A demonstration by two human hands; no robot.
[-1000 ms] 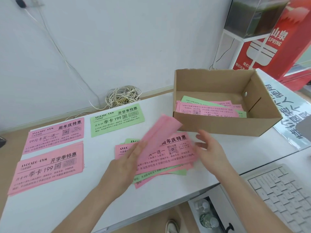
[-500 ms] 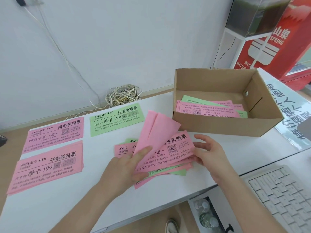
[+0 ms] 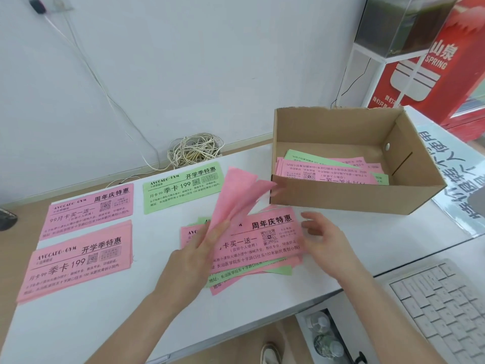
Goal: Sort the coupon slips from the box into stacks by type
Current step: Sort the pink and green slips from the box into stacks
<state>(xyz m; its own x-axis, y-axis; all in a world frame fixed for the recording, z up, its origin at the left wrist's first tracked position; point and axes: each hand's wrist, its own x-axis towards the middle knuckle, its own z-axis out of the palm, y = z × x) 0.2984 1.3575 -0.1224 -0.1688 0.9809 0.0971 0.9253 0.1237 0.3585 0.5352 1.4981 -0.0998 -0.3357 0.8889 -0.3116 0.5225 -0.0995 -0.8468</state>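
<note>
Currently | box (image 3: 341,199) holds coupon slips (image 3: 328,175) | left hand (image 3: 194,261) grips pink slips (image 3: 236,195)

Pink and green paper coupon slips (image 3: 328,177) lay in the brown cardboard box (image 3: 341,199) near the table's (image 3: 372,232) far edge; fanned pink slips (image 3: 236,190) stood tilted mid-table.

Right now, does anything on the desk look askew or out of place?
Only the loose pile in the middle: pink and green slips overlap at skewed angles, unsorted. The sorted stacks at left lie fairly square.
</note>
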